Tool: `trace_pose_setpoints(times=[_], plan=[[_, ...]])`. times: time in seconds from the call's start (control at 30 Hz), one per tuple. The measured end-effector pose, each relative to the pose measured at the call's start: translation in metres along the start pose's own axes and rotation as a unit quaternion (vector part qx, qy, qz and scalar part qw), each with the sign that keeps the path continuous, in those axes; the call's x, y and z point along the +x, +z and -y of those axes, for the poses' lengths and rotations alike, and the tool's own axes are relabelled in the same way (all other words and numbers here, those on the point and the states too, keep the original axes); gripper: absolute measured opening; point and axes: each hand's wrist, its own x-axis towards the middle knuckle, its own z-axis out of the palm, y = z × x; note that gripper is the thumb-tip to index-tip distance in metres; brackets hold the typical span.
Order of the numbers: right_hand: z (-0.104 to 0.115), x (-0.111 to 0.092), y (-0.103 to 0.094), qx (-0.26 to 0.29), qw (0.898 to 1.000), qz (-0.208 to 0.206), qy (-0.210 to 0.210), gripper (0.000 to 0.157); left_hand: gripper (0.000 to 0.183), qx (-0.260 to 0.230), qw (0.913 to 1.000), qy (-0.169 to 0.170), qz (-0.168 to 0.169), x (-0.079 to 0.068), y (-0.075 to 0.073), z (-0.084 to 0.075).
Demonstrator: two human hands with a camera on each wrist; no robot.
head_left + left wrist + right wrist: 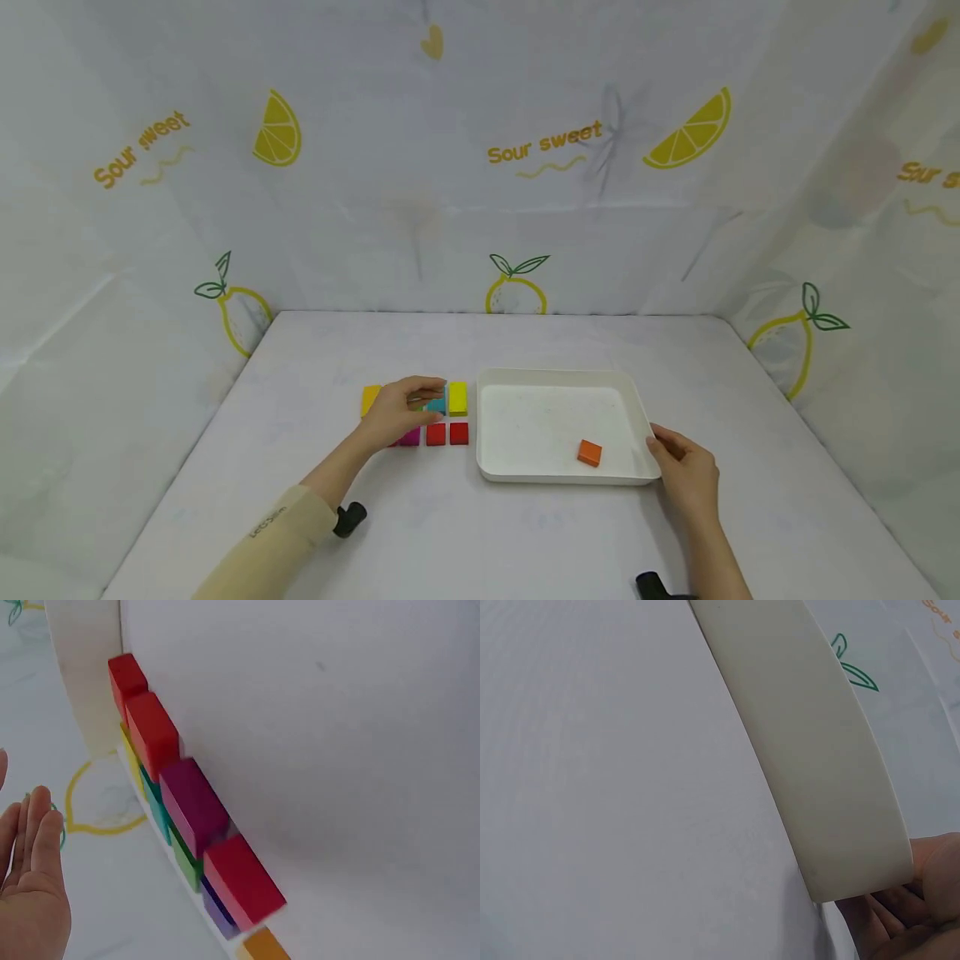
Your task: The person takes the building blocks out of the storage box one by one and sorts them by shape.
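My left hand hovers over two rows of coloured blocks, thumb apart from the straight fingers. Nearest to it is a teal block; a yellow block stands just right of that. In the front row are a purple block and two red blocks, one at the right end. The left wrist view shows the left palm apart from the blocks. My right hand grips the right wall of a white tray, thumb at the rim. Inside the tray lies one orange block.
An orange-yellow block sits at the back row's left end, partly beside the hand. The white tabletop meets a lemon-printed cloth at the back and sides. The tray's left wall stands close to the blocks.
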Motion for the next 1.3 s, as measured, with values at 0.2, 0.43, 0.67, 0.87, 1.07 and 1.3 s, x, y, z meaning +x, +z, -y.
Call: trace_pose_setpoints(times=[0.2, 0.43, 0.67, 0.87, 1.07, 1.3], plan=[[0.001, 0.000, 0.001, 0.001, 1.000, -0.003, -0.001, 0.037, 0.046, -0.010, 0.9982, 0.029, 0.052, 0.006, 0.025, -0.018], [0.001, 0.000, 0.000, -0.003, 1.000, -0.006, -0.002, 0.037, 0.046, -0.014, 0.9944, 0.067, 0.080, 0.018, 0.054, -0.024], [0.001, 0.001, 0.001, -0.005, 1.000, -0.006, 0.001, 0.037, 0.046, 0.002, 0.9902, 0.082, 0.113, 0.036, 0.100, -0.032], [0.001, 0.000, -0.001, -0.005, 1.000, 0.002, 0.005, 0.038, 0.047, 0.012, 0.9861, 0.094, 0.137, 0.046, 0.136, -0.043], [0.001, -0.001, -0.001, -0.001, 1.000, 0.000, -0.001, 0.037, 0.048, 0.053, 0.9789, 0.108, 0.165, 0.054, 0.163, -0.053], [0.002, 0.001, 0.001, -0.007, 1.000, -0.009, -0.003, 0.036, 0.051, 0.077, 0.9788, 0.108, 0.156, 0.064, 0.186, -0.063]])
